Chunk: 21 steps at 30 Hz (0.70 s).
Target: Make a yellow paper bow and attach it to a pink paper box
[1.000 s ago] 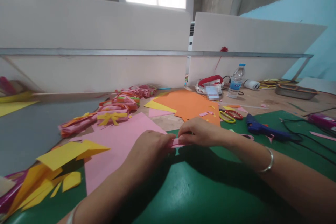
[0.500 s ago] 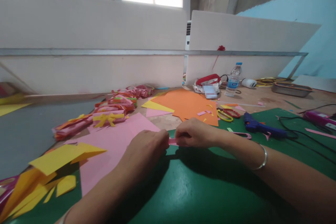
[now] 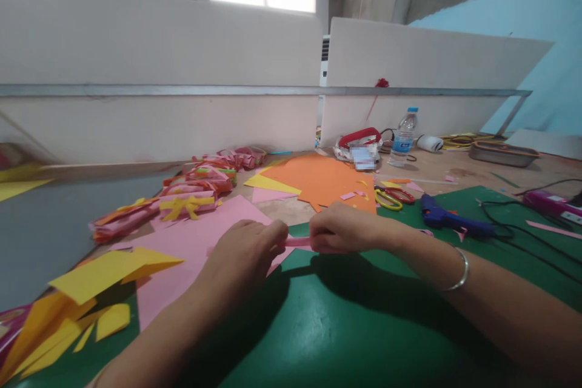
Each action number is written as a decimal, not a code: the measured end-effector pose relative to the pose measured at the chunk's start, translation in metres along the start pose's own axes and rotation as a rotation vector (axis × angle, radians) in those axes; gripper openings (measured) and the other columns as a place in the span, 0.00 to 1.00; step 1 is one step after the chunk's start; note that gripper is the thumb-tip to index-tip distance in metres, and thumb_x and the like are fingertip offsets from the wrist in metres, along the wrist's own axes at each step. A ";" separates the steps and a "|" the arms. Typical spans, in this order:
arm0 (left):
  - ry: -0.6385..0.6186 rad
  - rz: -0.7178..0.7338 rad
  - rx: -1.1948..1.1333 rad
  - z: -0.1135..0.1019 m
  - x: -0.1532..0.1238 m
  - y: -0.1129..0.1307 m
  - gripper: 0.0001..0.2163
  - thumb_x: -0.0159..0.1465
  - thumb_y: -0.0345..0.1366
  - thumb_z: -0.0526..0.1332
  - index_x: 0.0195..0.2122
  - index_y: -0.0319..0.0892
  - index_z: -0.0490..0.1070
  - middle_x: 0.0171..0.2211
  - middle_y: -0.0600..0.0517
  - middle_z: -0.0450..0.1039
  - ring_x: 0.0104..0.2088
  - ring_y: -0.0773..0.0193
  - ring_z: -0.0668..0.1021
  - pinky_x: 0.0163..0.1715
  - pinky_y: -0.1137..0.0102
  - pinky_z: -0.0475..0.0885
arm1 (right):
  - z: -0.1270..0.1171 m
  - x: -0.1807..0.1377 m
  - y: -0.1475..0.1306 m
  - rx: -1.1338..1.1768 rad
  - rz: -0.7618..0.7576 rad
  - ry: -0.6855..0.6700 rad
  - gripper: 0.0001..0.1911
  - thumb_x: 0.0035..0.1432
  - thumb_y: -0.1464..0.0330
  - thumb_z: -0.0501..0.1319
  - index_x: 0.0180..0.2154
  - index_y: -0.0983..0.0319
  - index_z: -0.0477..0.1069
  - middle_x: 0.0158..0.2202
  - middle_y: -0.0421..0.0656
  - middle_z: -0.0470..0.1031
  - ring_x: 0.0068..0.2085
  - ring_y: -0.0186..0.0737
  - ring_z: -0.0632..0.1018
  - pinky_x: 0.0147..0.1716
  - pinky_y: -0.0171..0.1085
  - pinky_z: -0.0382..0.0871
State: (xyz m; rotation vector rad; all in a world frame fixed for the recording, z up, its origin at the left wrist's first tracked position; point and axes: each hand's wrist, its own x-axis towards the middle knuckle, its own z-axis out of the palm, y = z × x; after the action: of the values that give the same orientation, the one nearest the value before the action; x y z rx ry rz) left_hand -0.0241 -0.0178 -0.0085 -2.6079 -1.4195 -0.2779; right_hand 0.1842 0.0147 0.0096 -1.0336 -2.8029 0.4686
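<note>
A narrow pink paper strip (image 3: 298, 242) stretches between my two hands, just above the green mat (image 3: 309, 315). My left hand (image 3: 250, 248) pinches its left end, thumb and fingers closed. The other end is in the curled fingers of my right hand (image 3: 341, 229), which hide part of it. Beneath and behind my left hand lies a large pink sheet (image 3: 182, 273). Orange paper (image 3: 313, 176) is spread beyond my hands, with small pink scraps on it.
Yellow paper pieces (image 3: 100, 273) lie at the left, and bundled pink paper pieces (image 3: 200, 179) behind them. To the right are scissors (image 3: 393, 197), a blue glue gun (image 3: 450, 218) with its cord, and a water bottle (image 3: 404, 139). White panels (image 3: 159, 73) stand at the back.
My hands have moved a little farther apart, so more of the pink strip shows between them. Both still grip it.
</note>
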 end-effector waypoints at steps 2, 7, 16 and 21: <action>-0.008 -0.027 -0.079 0.000 0.000 -0.001 0.09 0.63 0.32 0.52 0.43 0.42 0.68 0.31 0.48 0.76 0.32 0.56 0.75 0.29 0.66 0.64 | -0.003 -0.001 0.002 0.018 -0.004 0.002 0.08 0.56 0.74 0.56 0.28 0.65 0.73 0.22 0.38 0.72 0.24 0.29 0.69 0.24 0.27 0.57; 0.052 0.055 -0.178 0.006 0.000 -0.001 0.08 0.61 0.35 0.57 0.40 0.44 0.71 0.36 0.49 0.77 0.37 0.56 0.76 0.37 0.64 0.66 | -0.001 0.002 0.001 0.017 -0.035 0.031 0.07 0.57 0.73 0.57 0.30 0.65 0.73 0.23 0.38 0.71 0.25 0.29 0.68 0.25 0.27 0.56; 0.016 0.070 -0.104 0.007 0.002 -0.001 0.08 0.63 0.34 0.55 0.34 0.44 0.75 0.30 0.50 0.78 0.33 0.58 0.77 0.34 0.66 0.64 | 0.004 0.000 0.001 0.044 -0.070 -0.021 0.07 0.55 0.75 0.56 0.31 0.64 0.72 0.23 0.36 0.70 0.24 0.28 0.67 0.23 0.27 0.55; -0.045 -0.053 -0.045 0.003 0.002 0.000 0.13 0.64 0.36 0.52 0.30 0.44 0.76 0.27 0.50 0.77 0.31 0.57 0.76 0.29 0.68 0.61 | -0.002 0.000 -0.004 -0.023 -0.044 -0.036 0.10 0.59 0.72 0.54 0.29 0.64 0.72 0.23 0.37 0.70 0.24 0.29 0.67 0.24 0.28 0.55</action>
State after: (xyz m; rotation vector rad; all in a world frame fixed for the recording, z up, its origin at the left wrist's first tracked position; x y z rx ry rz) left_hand -0.0226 -0.0161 -0.0106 -2.6307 -1.5162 -0.2617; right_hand 0.1819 0.0125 0.0130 -0.9758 -2.8626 0.4561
